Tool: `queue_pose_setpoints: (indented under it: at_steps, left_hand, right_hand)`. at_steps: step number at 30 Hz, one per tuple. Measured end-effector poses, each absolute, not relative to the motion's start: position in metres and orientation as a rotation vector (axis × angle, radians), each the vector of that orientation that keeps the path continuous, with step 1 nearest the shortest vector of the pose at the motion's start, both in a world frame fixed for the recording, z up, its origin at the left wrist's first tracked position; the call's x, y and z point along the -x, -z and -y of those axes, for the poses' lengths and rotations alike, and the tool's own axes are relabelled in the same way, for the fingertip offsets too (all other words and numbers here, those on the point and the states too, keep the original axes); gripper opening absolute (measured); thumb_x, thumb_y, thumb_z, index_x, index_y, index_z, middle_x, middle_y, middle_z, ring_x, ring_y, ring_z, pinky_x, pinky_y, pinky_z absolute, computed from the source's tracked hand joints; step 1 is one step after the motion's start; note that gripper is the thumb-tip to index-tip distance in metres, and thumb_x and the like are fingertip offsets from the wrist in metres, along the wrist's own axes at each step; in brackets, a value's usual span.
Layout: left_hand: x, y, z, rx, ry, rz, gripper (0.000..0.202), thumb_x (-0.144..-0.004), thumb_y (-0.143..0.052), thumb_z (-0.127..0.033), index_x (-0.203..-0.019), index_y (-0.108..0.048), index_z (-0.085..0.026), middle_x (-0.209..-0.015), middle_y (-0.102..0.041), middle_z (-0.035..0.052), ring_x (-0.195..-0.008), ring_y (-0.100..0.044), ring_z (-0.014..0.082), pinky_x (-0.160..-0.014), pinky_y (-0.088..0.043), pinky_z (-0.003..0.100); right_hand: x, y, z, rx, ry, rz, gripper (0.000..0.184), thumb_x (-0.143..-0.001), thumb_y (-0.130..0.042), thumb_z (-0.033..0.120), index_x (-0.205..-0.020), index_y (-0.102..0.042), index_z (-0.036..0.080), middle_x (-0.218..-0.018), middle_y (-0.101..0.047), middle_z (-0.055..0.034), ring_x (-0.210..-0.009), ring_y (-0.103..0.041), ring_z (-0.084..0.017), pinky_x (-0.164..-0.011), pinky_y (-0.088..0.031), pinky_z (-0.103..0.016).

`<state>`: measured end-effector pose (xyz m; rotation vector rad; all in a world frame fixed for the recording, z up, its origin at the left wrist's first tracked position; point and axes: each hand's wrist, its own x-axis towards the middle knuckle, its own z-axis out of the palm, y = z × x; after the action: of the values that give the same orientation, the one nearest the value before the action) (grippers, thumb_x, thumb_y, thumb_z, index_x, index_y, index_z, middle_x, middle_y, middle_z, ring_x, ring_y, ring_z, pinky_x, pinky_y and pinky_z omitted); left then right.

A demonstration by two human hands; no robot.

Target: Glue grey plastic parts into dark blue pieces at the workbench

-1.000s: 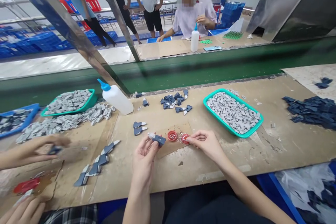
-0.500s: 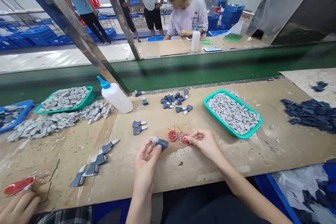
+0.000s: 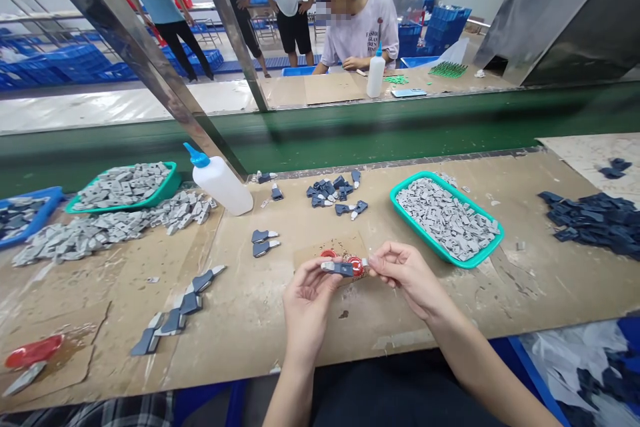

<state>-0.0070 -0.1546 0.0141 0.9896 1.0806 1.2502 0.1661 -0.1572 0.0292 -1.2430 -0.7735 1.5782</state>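
My left hand (image 3: 307, 297) is closed on a dark blue plastic piece (image 3: 343, 269) with a light grey end, held level above the cardboard. My right hand (image 3: 410, 277) pinches a small light grey piece (image 3: 365, 262) just right of the dark piece. The two come close together; whether they touch I cannot tell. Below and behind them sit two small red caps, the right cap (image 3: 357, 266) and the left cap (image 3: 329, 254), partly covered by my left hand and the dark piece. Further back lies a cluster of dark blue and grey pieces (image 3: 330, 191).
To the right stands a green basket (image 3: 495, 243) of small grey pieces, beyond it a pile of dark pieces (image 3: 595, 220). Leftward are a white squeeze bottle (image 3: 223, 187), another green basket (image 3: 173, 183), loose grey pieces and a red object (image 3: 35, 351). A person sits across the green belt (image 3: 400, 127).
My left hand has moved right with the dark blue piece. My right hand has come away from the right red cap, pinching a small grey piece. Another person's hand has left the lower left.
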Motion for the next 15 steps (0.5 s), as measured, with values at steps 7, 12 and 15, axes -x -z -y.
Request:
queue_pose_setpoints:
  at_steps: [7,12,15]
  left_hand:
    - [-0.004,-0.025,0.155,-1.040,-1.247,-1.042,0.019,-0.073,-0.071,-0.016,-0.091,-0.065,-0.019,-0.098,-0.072,0.0059,-0.100,-0.066,0.0220,-0.087,-0.054,0.034]
    - [-0.011,-0.021,0.165,-1.112,-1.319,-1.127,0.017,-0.075,-0.068,-0.018,-0.092,-0.068,-0.021,-0.098,-0.073,0.0053,-0.098,-0.067,0.0241,-0.083,-0.057,0.037]
    - [-0.013,-0.015,0.169,-1.164,-1.344,-1.143,0.016,-0.075,-0.068,-0.018,-0.091,-0.071,-0.023,-0.097,-0.073,0.0046,-0.097,-0.067,0.0251,-0.080,-0.059,0.038]
  right_hand:
    - [-0.159,-0.036,0.156,1.194,-1.604,0.851,0.030,-0.066,-0.077,0.041,-0.069,-0.060,0.016,-0.061,-0.063,-0.0003,-0.051,-0.045,-0.008,-0.047,-0.028,-0.020]
    - [-0.160,-0.031,0.157,1.180,-1.644,0.902,0.035,-0.066,-0.075,0.046,-0.071,-0.054,0.018,-0.060,-0.060,0.0020,-0.049,-0.044,-0.008,-0.043,-0.027,-0.019]
    - [-0.164,-0.030,0.159,1.170,-1.741,0.940,0.041,-0.066,-0.074,0.051,-0.080,-0.048,0.021,-0.060,-0.059,0.0045,-0.047,-0.044,-0.008,-0.039,-0.024,-0.017]
